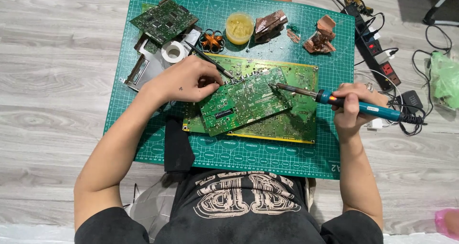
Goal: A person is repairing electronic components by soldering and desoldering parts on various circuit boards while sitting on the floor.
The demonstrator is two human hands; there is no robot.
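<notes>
A small green circuit board (246, 100) lies tilted on top of a larger yellow-edged circuit board (296, 124) on a green cutting mat (248, 153). My left hand (184, 79) rests on the small board's left edge and grips black tweezers (210, 61) whose tip points at the board's top. My right hand (356, 105) holds a blue soldering iron (363, 106); its metal tip (282, 87) touches the small board's right side.
At the mat's far edge lie another green circuit board (164, 19), a roll of white tape (173, 51), a copper coil (212, 40), a yellow flux tub (239, 27) and brown scraps (321, 36). A power strip (377, 53) and cables sit at the right. A black strip (177, 146) lies near me.
</notes>
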